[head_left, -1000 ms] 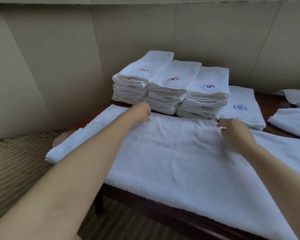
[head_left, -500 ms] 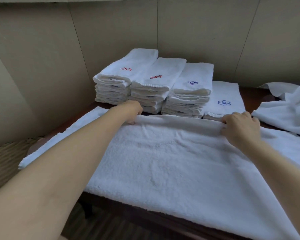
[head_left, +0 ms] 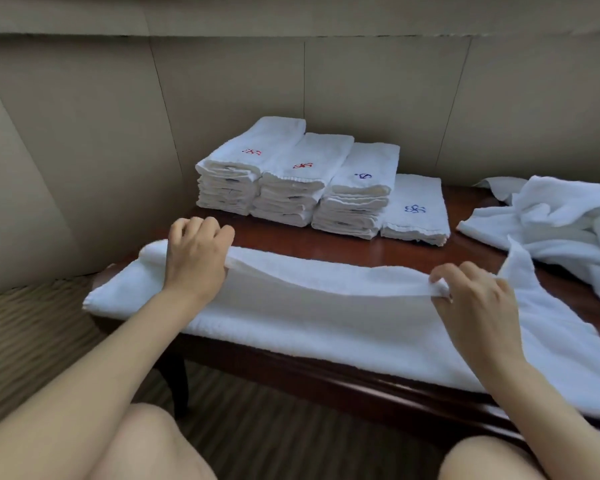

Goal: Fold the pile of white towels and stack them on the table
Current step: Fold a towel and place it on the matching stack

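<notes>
A big white towel (head_left: 326,327) lies flat along the near side of the dark wood table (head_left: 343,245), with its long way running from left to right. Both hands hold its far long edge. The left hand (head_left: 196,252) is closed on that edge near the left end, with the fingers curled over the top and the thumb tucked under. The right hand (head_left: 471,299) pinches the same edge farther to the right, and a bit of cloth sticks out between the thumb and the fingers. The edge is lifted a little off the table and sags between the two hands. The rest of the towel lies toward the person, under both wrists, so I think the edge has to come straight back over it to make the fold. Both arms reach forward, palms down, and each hand is about as near the towel as the other. Behind the hands, well apart from them, sit rows of folded towels (head_left: 291,181) by the wall. A loose pile of towels (head_left: 561,223) waits at the right. A corner of the big towel stands up just beside the right hand.
</notes>
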